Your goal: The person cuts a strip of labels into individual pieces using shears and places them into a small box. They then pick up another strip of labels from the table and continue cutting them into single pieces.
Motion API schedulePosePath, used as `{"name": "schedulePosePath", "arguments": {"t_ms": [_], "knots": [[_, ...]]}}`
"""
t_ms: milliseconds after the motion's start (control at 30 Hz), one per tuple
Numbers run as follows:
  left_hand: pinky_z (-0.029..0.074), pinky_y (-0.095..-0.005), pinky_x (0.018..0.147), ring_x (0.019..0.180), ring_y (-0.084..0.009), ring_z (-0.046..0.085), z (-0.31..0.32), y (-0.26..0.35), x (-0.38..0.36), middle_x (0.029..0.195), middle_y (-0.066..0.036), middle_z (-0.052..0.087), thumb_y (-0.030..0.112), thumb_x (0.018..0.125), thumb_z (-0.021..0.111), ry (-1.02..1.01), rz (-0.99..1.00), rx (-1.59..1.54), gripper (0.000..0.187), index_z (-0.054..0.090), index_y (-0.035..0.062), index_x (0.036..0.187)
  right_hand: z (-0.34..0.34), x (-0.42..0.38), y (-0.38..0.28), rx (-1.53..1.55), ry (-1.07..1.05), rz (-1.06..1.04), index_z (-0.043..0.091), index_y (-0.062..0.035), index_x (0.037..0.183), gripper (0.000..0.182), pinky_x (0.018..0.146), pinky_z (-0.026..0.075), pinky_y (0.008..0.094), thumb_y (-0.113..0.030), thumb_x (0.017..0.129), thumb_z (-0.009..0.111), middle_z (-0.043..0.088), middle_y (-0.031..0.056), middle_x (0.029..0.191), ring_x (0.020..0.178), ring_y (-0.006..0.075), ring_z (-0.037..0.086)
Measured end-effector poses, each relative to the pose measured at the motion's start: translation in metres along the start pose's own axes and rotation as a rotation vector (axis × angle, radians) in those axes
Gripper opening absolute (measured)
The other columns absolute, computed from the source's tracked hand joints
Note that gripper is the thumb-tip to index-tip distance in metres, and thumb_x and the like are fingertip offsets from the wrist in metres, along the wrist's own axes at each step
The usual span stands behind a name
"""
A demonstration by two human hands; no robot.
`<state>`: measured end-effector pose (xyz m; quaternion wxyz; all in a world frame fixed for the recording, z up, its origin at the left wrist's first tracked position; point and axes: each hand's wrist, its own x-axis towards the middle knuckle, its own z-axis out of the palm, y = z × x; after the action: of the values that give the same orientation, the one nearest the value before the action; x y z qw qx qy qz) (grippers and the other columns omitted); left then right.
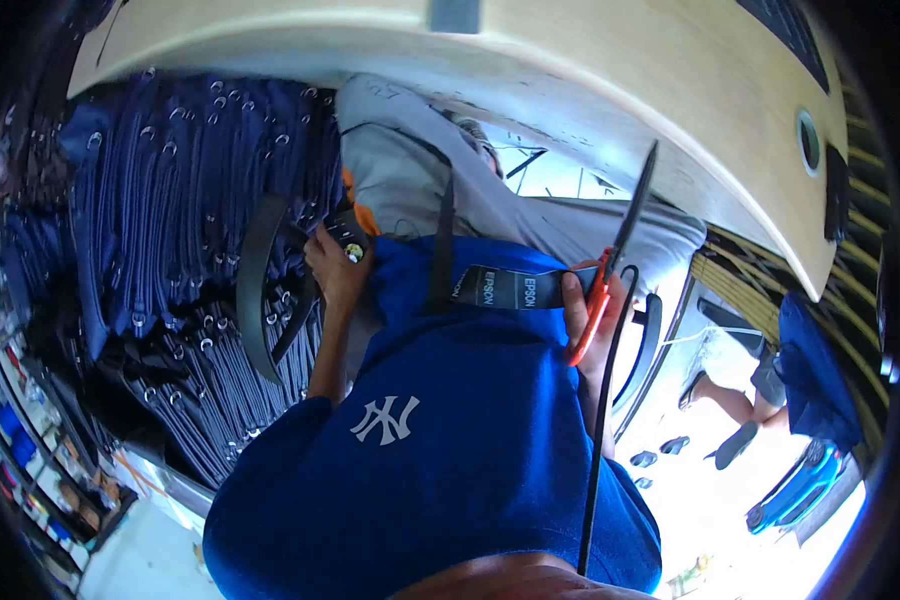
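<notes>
Near the left of my lap, my left hand is closed on a black strap piece with a small shiny round part. Scissors with orange handles are in my right hand, their dark blades pointing up and away. That hand's thumb also presses on a black band printed with EPSON, which lies across my blue shirt. A dark strap runs over my lap between the hands. Orange material shows just beyond my left hand.
Many dark blue straps with metal rings hang at the left. A pale table edge curves across the front. Black chair armrests flank me. At the right are another person's legs and shoes on the floor.
</notes>
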<state>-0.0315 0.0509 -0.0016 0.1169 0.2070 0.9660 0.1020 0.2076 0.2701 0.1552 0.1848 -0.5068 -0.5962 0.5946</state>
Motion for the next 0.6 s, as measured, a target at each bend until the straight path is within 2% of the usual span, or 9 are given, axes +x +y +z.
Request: {"name": "schedulePosePath", "arguments": {"t_ms": [67, 133, 200, 267, 433, 533, 600], "knots": [[0.038, -0.0463, 0.093, 0.109, -0.0433, 0.041, 0.009, 0.003, 0.006, 0.118, -0.029, 0.038, 0.033, 0.066, 0.078, 0.036, 0.027, 0.020, 0.094, 0.027, -0.0031, 0.137, 0.002, -0.001, 0.008, 0.123, 0.002, 0.004, 0.055, -0.0011, 0.097, 0.013, 0.059, 0.041, 0.0186, -0.006, 0.087, 0.062, 0.055, -0.0022, 0.075, 0.066, 0.0030, 0.050], [0.039, -0.0460, 0.092, 0.109, -0.0431, 0.041, 0.016, 0.002, 0.010, 0.119, -0.028, 0.038, 0.033, 0.066, 0.079, 0.007, -0.079, 0.026, 0.095, 0.026, -0.0038, 0.137, 0.003, 0.000, 0.008, 0.157, -0.015, -0.009, 0.054, -0.0009, 0.099, 0.015, 0.059, 0.041, 0.0184, -0.006, 0.087, 0.062, 0.056, -0.0014, 0.076, 0.067, 0.0030, 0.051], [0.040, -0.0465, 0.092, 0.107, -0.0432, 0.042, 0.016, 0.008, 0.010, 0.117, -0.028, 0.039, 0.032, 0.067, 0.078, 0.025, -0.006, 0.054, 0.095, 0.025, -0.0035, 0.138, 0.001, -0.001, -0.004, 0.158, -0.043, 0.087, 0.053, -0.0002, 0.099, 0.018, 0.059, 0.041, 0.0178, -0.009, 0.087, 0.063, 0.055, -0.0014, 0.077, 0.067, 0.0024, 0.050], [0.040, -0.0477, 0.092, 0.107, -0.0440, 0.043, 0.009, 0.016, 0.011, 0.118, -0.028, 0.040, 0.030, 0.067, 0.078, -0.037, -0.106, 0.077, 0.096, 0.023, -0.0038, 0.139, 0.001, -0.001, 0.001, 0.181, -0.051, 0.075, 0.053, -0.0002, 0.098, 0.017, 0.059, 0.040, 0.0179, -0.009, 0.088, 0.063, 0.053, -0.0019, 0.076, 0.068, 0.0023, 0.049], [0.039, -0.0489, 0.093, 0.108, -0.0451, 0.044, 0.017, 0.004, 0.013, 0.123, -0.030, 0.043, 0.030, 0.067, 0.078, -0.019, -0.050, 0.071, 0.095, 0.026, -0.0060, 0.138, 0.003, 0.004, 0.012, 0.281, -0.024, 0.021, 0.055, 0.0020, 0.099, 0.017, 0.060, 0.040, 0.0180, -0.009, 0.088, 0.062, 0.055, -0.0010, 0.076, 0.067, 0.0031, 0.049], [0.037, -0.0489, 0.091, 0.110, -0.0396, 0.050, 0.016, 0.006, 0.014, 0.119, -0.029, 0.050, 0.034, 0.068, 0.075, 0.029, 0.002, 0.150, 0.088, 0.032, -0.0079, 0.133, 0.003, 0.006, 0.011, 0.298, -0.034, 0.038, 0.053, 0.0012, 0.097, 0.017, 0.061, 0.040, 0.0185, -0.009, 0.088, 0.062, 0.053, -0.0011, 0.077, 0.068, 0.0032, 0.049], [0.036, -0.0485, 0.095, 0.108, -0.0452, 0.045, 0.013, 0.008, 0.017, 0.121, -0.030, 0.046, 0.033, 0.069, 0.074, -0.068, -0.050, 0.111, 0.091, 0.028, -0.0073, 0.136, 0.003, 0.008, 0.012, 0.307, -0.038, 0.042, 0.051, 0.0002, 0.094, 0.017, 0.060, 0.040, 0.0187, -0.010, 0.088, 0.063, 0.051, -0.0020, 0.075, 0.067, 0.0028, 0.048]]}}
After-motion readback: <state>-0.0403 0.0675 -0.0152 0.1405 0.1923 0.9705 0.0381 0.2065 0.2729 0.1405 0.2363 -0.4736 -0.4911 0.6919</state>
